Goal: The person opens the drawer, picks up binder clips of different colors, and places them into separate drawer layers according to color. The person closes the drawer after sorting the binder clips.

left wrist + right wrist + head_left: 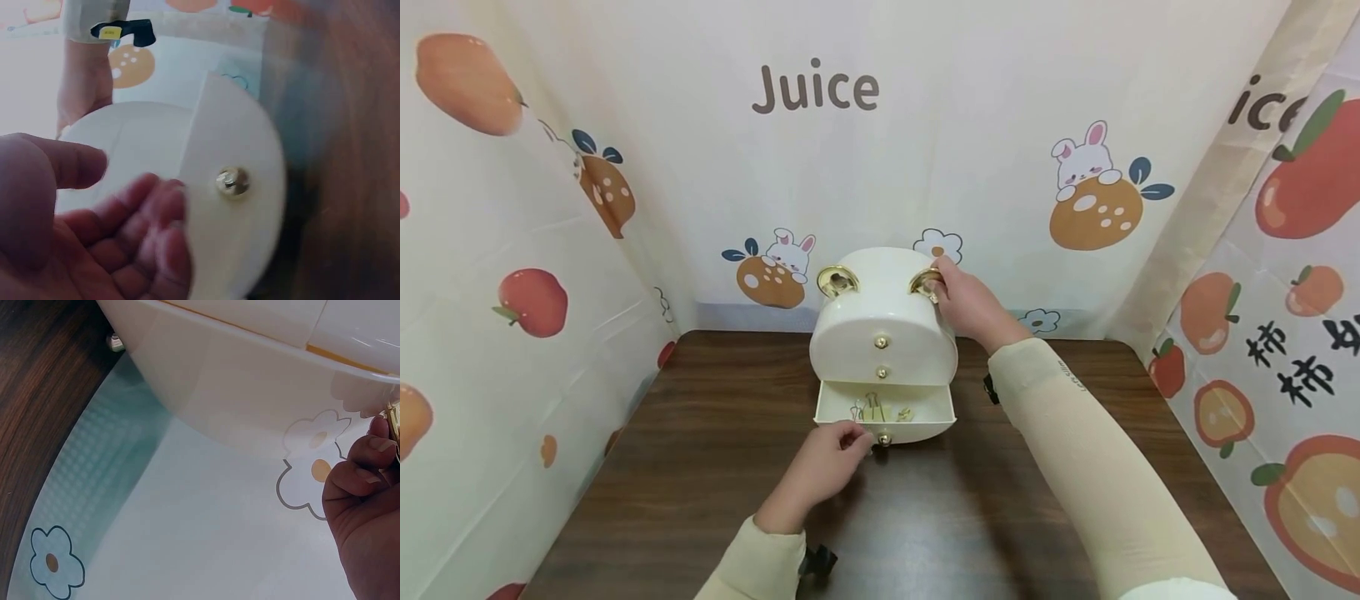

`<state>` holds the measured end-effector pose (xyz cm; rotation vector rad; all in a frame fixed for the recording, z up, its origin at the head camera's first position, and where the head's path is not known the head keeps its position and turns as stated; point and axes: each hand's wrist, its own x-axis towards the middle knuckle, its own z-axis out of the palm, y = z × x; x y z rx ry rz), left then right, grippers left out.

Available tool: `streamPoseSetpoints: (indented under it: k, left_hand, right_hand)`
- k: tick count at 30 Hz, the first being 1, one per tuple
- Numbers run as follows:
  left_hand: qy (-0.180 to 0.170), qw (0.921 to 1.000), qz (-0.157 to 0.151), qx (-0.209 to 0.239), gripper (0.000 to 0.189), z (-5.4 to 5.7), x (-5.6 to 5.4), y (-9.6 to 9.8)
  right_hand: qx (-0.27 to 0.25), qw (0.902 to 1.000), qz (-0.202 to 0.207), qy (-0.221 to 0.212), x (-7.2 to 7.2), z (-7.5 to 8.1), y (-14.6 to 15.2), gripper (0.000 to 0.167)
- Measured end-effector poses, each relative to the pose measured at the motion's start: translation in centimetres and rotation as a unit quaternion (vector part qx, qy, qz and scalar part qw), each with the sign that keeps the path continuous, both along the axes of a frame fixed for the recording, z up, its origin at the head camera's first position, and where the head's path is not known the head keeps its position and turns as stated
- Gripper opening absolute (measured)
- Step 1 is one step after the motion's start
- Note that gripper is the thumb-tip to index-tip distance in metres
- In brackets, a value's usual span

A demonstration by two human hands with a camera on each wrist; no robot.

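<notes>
A rounded white storage box (880, 292) with gold ears stands on the table, its bottom drawer (917, 431) pulled out. Inside the drawer lie several small metal clips (872, 407) and a small yellowish piece (905, 413). At the drawer's front left rim is my left hand (823, 467); its thumb stands apart from loosely bent fingers, and nothing shows between them. The drawer's gold knob (232, 182) is beside these fingers in the left wrist view. My right hand (966, 302) grips the gold ear (922, 282) on the right of the box.
Two closed drawers with gold knobs (882, 342) sit above the pulled-out one. The other gold ear (837, 282) is at the box's upper left. Dark wooden table (715, 467) surrounds the box, and a printed curtain (820, 167) hangs close behind it.
</notes>
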<state>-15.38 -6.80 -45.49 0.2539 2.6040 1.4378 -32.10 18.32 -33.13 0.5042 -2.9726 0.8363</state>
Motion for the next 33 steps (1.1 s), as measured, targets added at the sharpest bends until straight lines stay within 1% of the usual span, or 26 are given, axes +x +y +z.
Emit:
streamPoseSetpoints:
  k: [3, 5, 9, 11, 14, 17, 21, 24, 28, 30, 33]
  left_hand:
    - [-0.047, 0.9988, 0.005, 0.01, 0.025, -1.0, 0.3, 0.2]
    - [-0.074, 0.9969, 0.013, 0.024, 0.029, -1.7, 0.4, 0.3]
    - [-0.103, 0.9921, 0.012, 0.07, 0.03, -2.7, 0.6, 0.6]
    - [-0.114, 0.9892, 0.009, 0.092, 0.028, -3.0, 0.7, 0.8]
    - [-0.128, 0.9853, 0.009, 0.112, 0.026, -3.2, 0.9, 1.3]
    - [-0.136, 0.9821, 0.008, 0.13, 0.026, -3.5, 0.8, 1.9]
    - [-0.149, 0.9779, 0.0, 0.147, 0.027, -4.0, 0.3, 2.6]
    - [-0.154, 0.9756, 0.008, 0.156, 0.029, -4.5, -0.1, 2.9]
    - [-0.144, 0.9745, 0.019, 0.171, 0.031, -5.4, -0.6, 3.3]
    - [-0.136, 0.9755, 0.022, 0.172, 0.029, -5.7, -0.9, 3.5]
    - [-0.126, 0.9765, 0.026, 0.173, 0.027, -5.9, -1.4, 3.6]
  right_hand:
    - [0.002, 1.0, 0.002, -0.001, 0.0, 0.0, 0.1, 0.022]
    - [0.003, 1.0, 0.004, 0.0, 0.1, 0.1, 0.1, 0.023]
    - [0.004, 1.0, 0.003, 0.003, 0.1, 0.1, -0.1, 0.023]
    - [0.003, 1.0, 0.003, 0.001, 0.1, 0.1, -0.2, 0.023]
    - [0.001, 1.0, 0.006, -0.003, 0.1, 0.0, -0.3, 0.024]
    - [-0.002, 1.0, 0.008, 0.001, 0.1, -0.1, -0.3, 0.021]
    - [-0.003, 0.9999, 0.009, 0.008, -0.1, -0.2, -0.1, 0.019]
    - [-0.003, 0.9999, 0.009, 0.005, -0.2, -0.3, 0.0, 0.019]
    - [-0.003, 1.0, 0.007, 0.003, -0.1, -0.1, 0.0, 0.019]
    - [-0.002, 1.0, 0.007, 0.004, -0.1, -0.1, 0.1, 0.019]
    - [0.0, 1.0, 0.005, 0.001, -0.1, 0.0, 0.1, 0.018]
